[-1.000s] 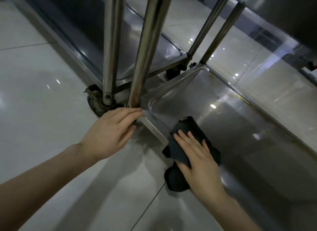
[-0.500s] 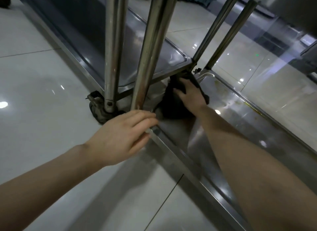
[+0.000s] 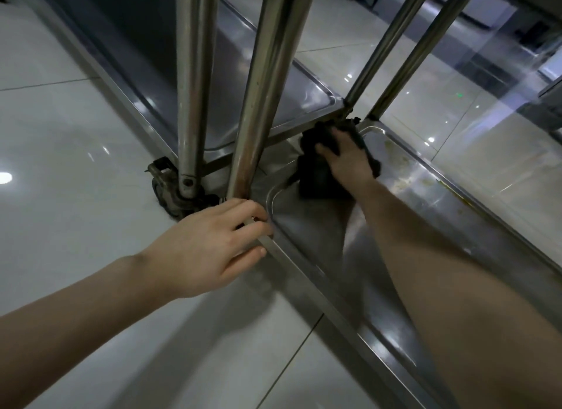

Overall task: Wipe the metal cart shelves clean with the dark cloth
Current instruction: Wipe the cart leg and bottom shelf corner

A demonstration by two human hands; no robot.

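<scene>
The right hand [image 3: 346, 157] lay flat on the dark cloth [image 3: 314, 177], fingers straight and spread and curled round nothing, pressing the cloth down onto the cart shelf [image 3: 425, 226]. The cloth was bunched at the left end of this shelf, reaching toward its far-left corner, where the base of a slanted far post [image 3: 419, 52] met the rim. The right forearm extended across the shelf from the near right. The left hand [image 3: 206, 250] gripped the rim at the near-left corner of the same shelf: its fingers were curled over the top of the rim and its thumb sat against the outer edge. Just beyond this hand, a near upright post [image 3: 267, 89] rose from that corner. Yellowish stains [image 3: 404, 165] marked the shelf surface to the right of the cloth, along the far rim. A second cart shelf [image 3: 273, 104] stood immediately to the left, its end almost touching the first; its own post [image 3: 191, 89] ended above a worn castor [image 3: 170, 192], which rested on the glossy tiled floor [image 3: 76, 135]. Ceiling lights showed as bright reflections on the tiles and on both metal shelves.
</scene>
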